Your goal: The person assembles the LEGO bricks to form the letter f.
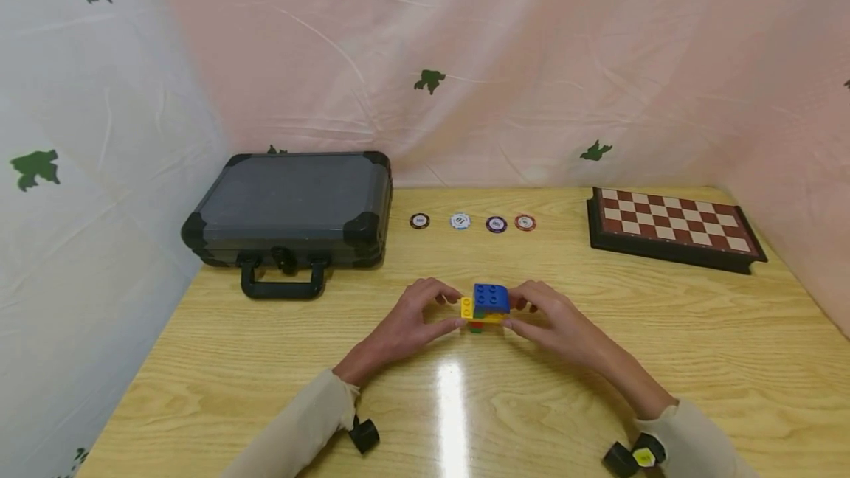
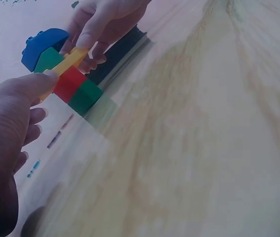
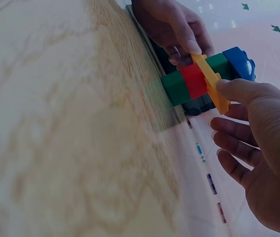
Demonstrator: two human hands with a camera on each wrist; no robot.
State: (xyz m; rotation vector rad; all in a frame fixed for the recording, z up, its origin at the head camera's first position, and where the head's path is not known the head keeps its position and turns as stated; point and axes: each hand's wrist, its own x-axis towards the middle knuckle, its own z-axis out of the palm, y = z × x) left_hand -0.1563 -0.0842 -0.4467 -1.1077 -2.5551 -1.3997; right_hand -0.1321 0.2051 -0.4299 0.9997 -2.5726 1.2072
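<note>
A small tower of toy building bricks stands on the table between my two hands. From the bottom it has a green brick [image 3: 175, 89], a red brick [image 3: 193, 80], a long yellow plate [image 1: 467, 307], another green brick [image 2: 48, 59] and a blue brick [image 1: 491, 298] with a rounded side on top. My left hand [image 1: 415, 319] pinches the left end of the yellow plate between thumb and fingers. The plate's right end is pinched by my right hand [image 1: 554, 319]. Fingertips behind the plate are partly hidden.
A grey case [image 1: 292, 201] with a black handle lies at the back left. Poker chips, among them a light blue one [image 1: 460, 221], form a row at the back. To the right sits a folded checkered game board [image 1: 674, 227]. A cloth with leaf prints hangs behind the table.
</note>
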